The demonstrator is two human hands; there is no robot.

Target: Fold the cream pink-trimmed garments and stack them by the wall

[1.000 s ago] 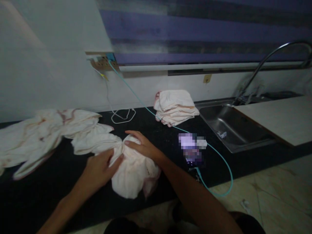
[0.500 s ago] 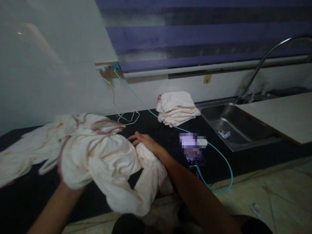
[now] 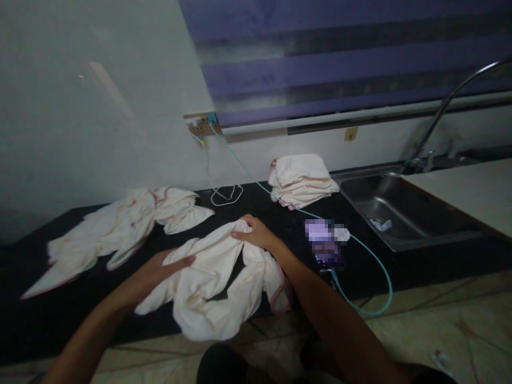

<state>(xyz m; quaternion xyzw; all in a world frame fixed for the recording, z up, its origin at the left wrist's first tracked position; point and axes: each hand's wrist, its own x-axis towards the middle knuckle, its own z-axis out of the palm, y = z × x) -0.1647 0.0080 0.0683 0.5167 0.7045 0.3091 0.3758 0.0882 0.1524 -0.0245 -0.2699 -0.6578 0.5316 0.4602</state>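
A crumpled white cloth with pink edging lies bunched at the front of the dark counter, part of it over the front edge. My left hand holds its left side, thumb on top and the other fingers hidden. At the cloth's far end, my right hand grips a fold between thumb and fingers. A second loose white cloth with pink edging is spread out on the left, apart from my hands. Farther back sits a folded stack of similar white cloths.
A phone-like purple object, blurred out, lies right of my right arm on the dark counter. Its teal cable loops past the front edge and runs to a wall socket. A steel sink stands at the right.
The held cloth has come down and away from the loose cloth on the left. My left hand has emerged from beneath it, and my right hand has closed on the far end.
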